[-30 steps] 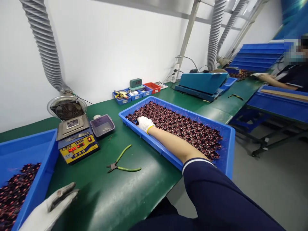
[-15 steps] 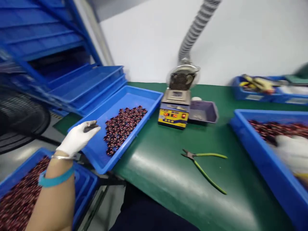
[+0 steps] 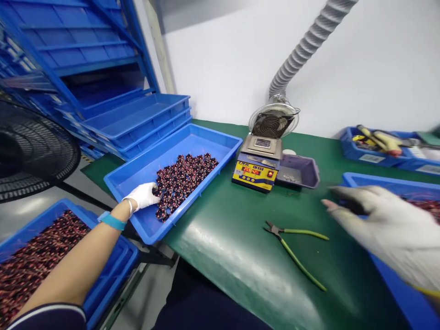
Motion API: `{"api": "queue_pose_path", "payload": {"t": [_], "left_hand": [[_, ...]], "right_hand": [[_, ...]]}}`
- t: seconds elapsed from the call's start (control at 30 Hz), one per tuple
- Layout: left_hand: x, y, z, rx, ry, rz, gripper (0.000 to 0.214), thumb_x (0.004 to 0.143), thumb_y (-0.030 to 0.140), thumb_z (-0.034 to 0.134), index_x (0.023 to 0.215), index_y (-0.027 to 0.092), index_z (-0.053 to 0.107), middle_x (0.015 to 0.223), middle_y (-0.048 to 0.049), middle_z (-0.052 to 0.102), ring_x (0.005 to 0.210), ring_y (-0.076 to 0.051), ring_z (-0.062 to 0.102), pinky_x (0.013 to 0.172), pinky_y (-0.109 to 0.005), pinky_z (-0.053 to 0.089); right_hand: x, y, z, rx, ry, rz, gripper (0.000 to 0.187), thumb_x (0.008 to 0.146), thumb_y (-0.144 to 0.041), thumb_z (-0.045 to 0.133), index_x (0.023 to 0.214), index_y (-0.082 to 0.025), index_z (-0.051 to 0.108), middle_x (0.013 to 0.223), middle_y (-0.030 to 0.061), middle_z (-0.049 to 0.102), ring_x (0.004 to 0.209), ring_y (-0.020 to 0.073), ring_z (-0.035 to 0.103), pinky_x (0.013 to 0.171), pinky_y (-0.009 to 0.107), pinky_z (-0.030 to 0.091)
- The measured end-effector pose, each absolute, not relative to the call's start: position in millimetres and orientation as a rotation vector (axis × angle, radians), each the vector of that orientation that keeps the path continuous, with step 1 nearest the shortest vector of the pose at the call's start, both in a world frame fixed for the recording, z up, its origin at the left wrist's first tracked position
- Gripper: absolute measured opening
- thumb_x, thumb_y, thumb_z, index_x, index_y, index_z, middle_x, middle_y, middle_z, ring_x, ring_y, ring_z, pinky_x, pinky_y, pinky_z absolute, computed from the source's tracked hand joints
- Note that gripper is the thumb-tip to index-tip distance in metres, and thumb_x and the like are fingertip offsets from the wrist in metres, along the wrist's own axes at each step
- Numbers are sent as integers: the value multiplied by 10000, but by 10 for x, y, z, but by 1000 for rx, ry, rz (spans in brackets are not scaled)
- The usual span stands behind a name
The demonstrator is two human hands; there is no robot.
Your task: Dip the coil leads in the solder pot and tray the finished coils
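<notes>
My left hand [image 3: 143,195], in a white glove with a blue wristband, reaches into a blue tray [image 3: 137,172] at the bench's left end. Its fingers are curled against the near edge of a pile of dark red-wound coil parts [image 3: 184,176]; what they hold is hidden. My right hand [image 3: 385,227], also gloved and blurred by motion, hovers low at the right over the green bench [image 3: 233,247]. It pinches a small dark part [image 3: 346,207] under its fingers, beside the corner of a second blue tray [image 3: 364,179] of the same parts.
A yellow-fronted solder pot [image 3: 256,172] with a fume fan [image 3: 273,123] and grey hose stands at the back, a grey dish [image 3: 297,170] beside it. Green-handled cutters [image 3: 295,247] lie mid-bench. Stacked blue trays [image 3: 137,119], a floor fan [image 3: 30,151] and a lower tray of parts [image 3: 34,261] are at left.
The view swung left. My left hand dropped from above the tray's edge into the tray against the coil pile. My right hand left the right tray and came over the bench with a dark part.
</notes>
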State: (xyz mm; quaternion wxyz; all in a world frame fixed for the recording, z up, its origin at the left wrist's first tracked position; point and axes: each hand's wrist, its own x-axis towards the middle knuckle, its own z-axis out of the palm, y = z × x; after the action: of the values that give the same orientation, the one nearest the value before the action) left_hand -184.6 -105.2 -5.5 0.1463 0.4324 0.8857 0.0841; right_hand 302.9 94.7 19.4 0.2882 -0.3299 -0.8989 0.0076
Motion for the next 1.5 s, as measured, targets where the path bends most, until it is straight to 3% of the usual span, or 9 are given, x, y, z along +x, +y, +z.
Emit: {"api": "queue_pose_path", "payload": {"t": [0.2, 0.33, 0.43, 0.67, 0.83, 0.93, 1.13, 1.3, 1.5], "left_hand": [[-1666, -1151, 162, 1093, 2655, 633, 328, 594, 497, 560, 645, 173, 567, 569, -48, 602, 610, -234, 588, 551, -309, 432], [-1045, -991, 272, 1169, 2348, 909, 416, 713, 552, 397, 722, 169, 559, 651, -38, 630, 553, -165, 570, 527, -276, 450], [-437, -735, 301, 1236, 2049, 995, 375, 675, 546, 532, 601, 179, 524, 520, -1, 558, 487, -143, 515, 484, -258, 406], [146, -247, 334, 1561, 2039, 822, 460, 543, 579, 688, 477, 194, 446, 445, 39, 465, 478, -121, 444, 456, -245, 315], [43, -165, 215, 1503, 1611, 924, 464, 683, 579, 596, 859, 150, 587, 741, -28, 634, 598, -157, 569, 572, -280, 454], [17, -161, 98, 1400, 1496, 924, 607, 727, 550, 575, 1151, 124, 501, 995, -90, 645, 753, -190, 619, 700, -324, 497], [83, -202, -91, 1329, 1461, 734, 680, 745, 530, 573, 1262, 107, 446, 949, -87, 660, 819, -210, 635, 771, -328, 498], [61, -211, -235, 1428, 1482, 475, 731, 718, 544, 584, 1299, 125, 441, 1030, -96, 651, 860, -218, 640, 785, -308, 490], [38, -190, -235, 1549, 1516, 289, 689, 706, 544, 577, 1275, 164, 498, 1088, -93, 657, 927, -229, 634, 807, -289, 478]], "right_hand": [[2306, 318, 34, -681, -2595, 216, 223, 829, -331, 505, 1012, -231, 586, 928, 59, 644, 710, 178, 643, 538, 273, 491], [1812, -21, -46, -648, -2483, 650, 406, 734, -280, 616, 1130, -214, 554, 1070, 60, 617, 832, 167, 636, 678, 274, 513], [1433, -182, -60, -694, -2145, 1009, 637, 655, -295, 697, 1244, -243, 460, 1190, 57, 560, 891, 161, 625, 774, 282, 519], [1355, 120, -195, -794, -1525, 1489, 479, 597, -248, 689, 1059, -232, 565, 1047, 36, 627, 922, 199, 606, 829, 346, 505], [1712, 465, -157, -617, -1324, 1875, 520, 578, -291, 736, 1065, -176, 592, 862, 13, 623, 728, 139, 584, 691, 296, 497], [1828, 608, -109, -565, -1344, 1935, 485, 580, -289, 748, 1027, -160, 608, 833, 3, 606, 745, 131, 580, 715, 290, 490], [1848, 891, -30, -568, -1400, 1959, 626, 547, -267, 783, 1098, -185, 498, 780, -8, 613, 689, 132, 593, 676, 290, 494], [1809, 1354, 236, -641, -1397, 1845, 447, 592, -249, 744, 962, -185, 500, 752, -15, 602, 624, 106, 568, 607, 252, 492], [1628, 2127, 607, -1095, -1405, 1464, 182, 820, -352, 519, 816, -171, 517, 609, -3, 557, 413, 69, 432, 402, 187, 359]]}}
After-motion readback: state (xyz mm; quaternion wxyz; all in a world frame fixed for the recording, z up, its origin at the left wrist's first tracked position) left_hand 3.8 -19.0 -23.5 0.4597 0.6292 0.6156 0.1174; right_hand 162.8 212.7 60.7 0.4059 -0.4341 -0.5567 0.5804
